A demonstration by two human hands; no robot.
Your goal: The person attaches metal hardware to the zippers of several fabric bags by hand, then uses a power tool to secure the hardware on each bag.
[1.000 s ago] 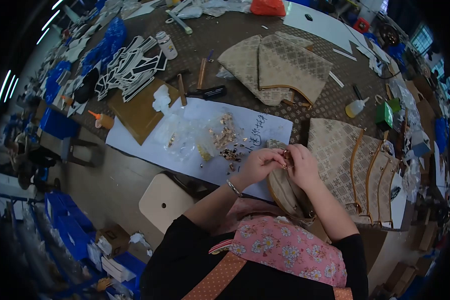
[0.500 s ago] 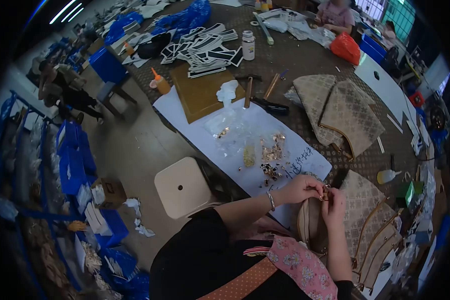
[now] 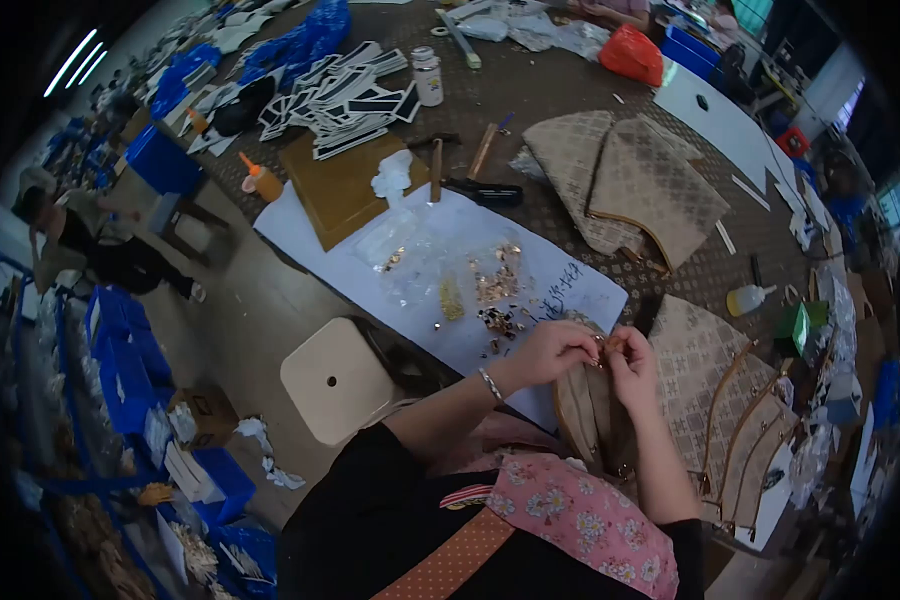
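My left hand point(image 3: 558, 352), with a bracelet at the wrist, pinches what looks like a small shiny metal fitting at the top of a beige patterned bag point(image 3: 582, 400). Fingertip to fingertip with it, my right hand point(image 3: 632, 370) is closed on a small brown strap tab point(image 3: 611, 343) of the bag. The fingers partly hide both pieces. The bag stands against my front with its brown trim showing. Beyond my hands, loose gold-coloured metal fittings point(image 3: 498, 320) lie in a pile on a white paper sheet point(image 3: 370, 290).
More patterned bags point(image 3: 705, 360) lie to the right, others point(image 3: 660, 185) farther back. A hammer point(image 3: 436, 170), a brown board point(image 3: 330, 190), a white bottle point(image 3: 427, 76) and a glue bottle point(image 3: 262, 178) are on the table. A stool point(image 3: 335, 385) stands left; a person point(image 3: 100, 240) is beyond.
The view has shifted, so the table things appear farther left and higher. My hands stay together at the bag's top, with fingers slightly rearranged. The person at left appears larger and leans differently.
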